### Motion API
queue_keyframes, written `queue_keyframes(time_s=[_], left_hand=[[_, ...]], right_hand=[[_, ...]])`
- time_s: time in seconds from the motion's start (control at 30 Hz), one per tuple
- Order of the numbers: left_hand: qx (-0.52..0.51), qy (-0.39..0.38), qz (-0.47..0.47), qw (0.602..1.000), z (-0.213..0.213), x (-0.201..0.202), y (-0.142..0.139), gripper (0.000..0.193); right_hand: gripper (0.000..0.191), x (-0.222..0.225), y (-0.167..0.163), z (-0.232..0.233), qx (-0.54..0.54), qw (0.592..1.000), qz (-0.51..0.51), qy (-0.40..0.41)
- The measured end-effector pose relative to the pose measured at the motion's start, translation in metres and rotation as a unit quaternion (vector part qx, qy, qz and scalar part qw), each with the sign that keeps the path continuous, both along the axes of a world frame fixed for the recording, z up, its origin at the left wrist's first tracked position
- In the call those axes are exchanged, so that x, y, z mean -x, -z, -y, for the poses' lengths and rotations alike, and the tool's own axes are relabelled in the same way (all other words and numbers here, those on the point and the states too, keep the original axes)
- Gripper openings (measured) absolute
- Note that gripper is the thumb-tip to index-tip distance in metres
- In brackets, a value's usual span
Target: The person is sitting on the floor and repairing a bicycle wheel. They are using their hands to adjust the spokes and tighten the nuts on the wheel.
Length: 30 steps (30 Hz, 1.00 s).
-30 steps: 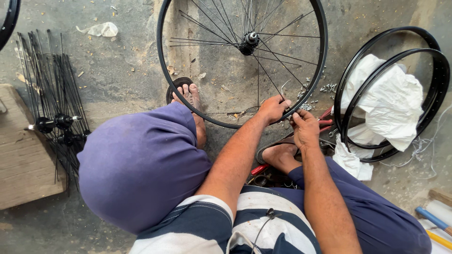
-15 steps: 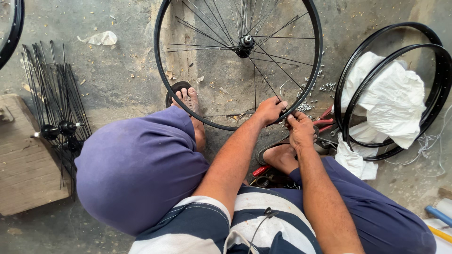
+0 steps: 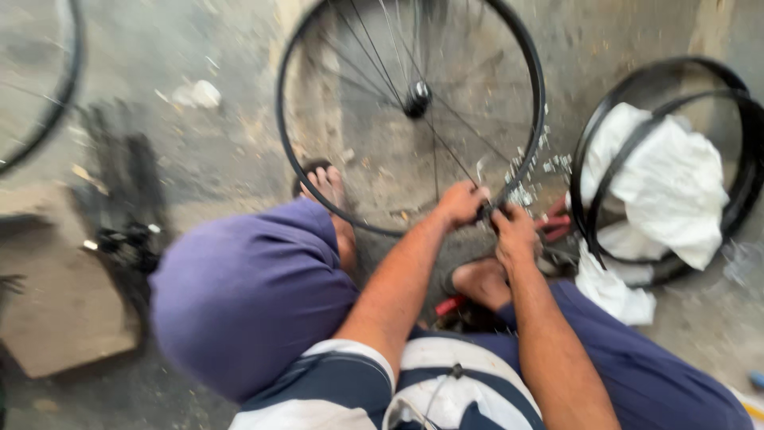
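While both hands meet at the lower right rim of the spoked bicycle wheel [image 3: 410, 111], which stands on the concrete floor [image 3: 223, 159], the left hand [image 3: 461, 203] pinches the rim and the right hand [image 3: 516, 232] closes on it just beside. Black rims [image 3: 744, 183] holding white cloth [image 3: 660, 179] lie nearby.

Both hands meet at the lower right rim of a spoked bicycle wheel [image 3: 411, 111] on the concrete floor: the left hand [image 3: 460, 203] and right hand [image 3: 515, 233] pinch there, beside two black rims [image 3: 744, 171] holding white cloth [image 3: 668, 179].
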<state>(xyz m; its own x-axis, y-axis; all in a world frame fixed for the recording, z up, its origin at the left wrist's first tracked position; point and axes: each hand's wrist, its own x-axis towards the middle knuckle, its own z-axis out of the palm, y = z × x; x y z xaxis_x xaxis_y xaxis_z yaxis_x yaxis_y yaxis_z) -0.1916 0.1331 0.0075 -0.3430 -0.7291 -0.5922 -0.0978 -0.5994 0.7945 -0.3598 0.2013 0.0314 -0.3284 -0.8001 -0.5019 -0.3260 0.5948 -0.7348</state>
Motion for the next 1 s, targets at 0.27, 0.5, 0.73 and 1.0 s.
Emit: queue_keyframes(time_s=[0.27, 0.5, 0.73, 1.0], left_hand=[[0.113, 0.071, 0.173, 0.976, 0.019, -0.008, -0.051, 0.039], [0.050, 0.023, 0.053, 0.997, 0.014, -0.014, -0.075, 0.031], [-0.011, 0.013, -0.005, 1.000, 0.013, -0.011, -0.071, 0.032], [-0.073, 0.001, -0.072, 0.995, 0.011, -0.015, -0.065, 0.024]], right_hand=[[0.033, -0.030, -0.026, 0.028, 0.042, 0.999, 0.012, 0.016], [0.028, -0.036, -0.048, 0.031, 0.029, 0.953, 0.279, 0.115], [0.025, -0.025, -0.048, 0.025, 0.021, 0.938, 0.306, 0.161], [0.019, -0.021, -0.041, 0.019, 0.045, 0.943, 0.273, 0.187]])
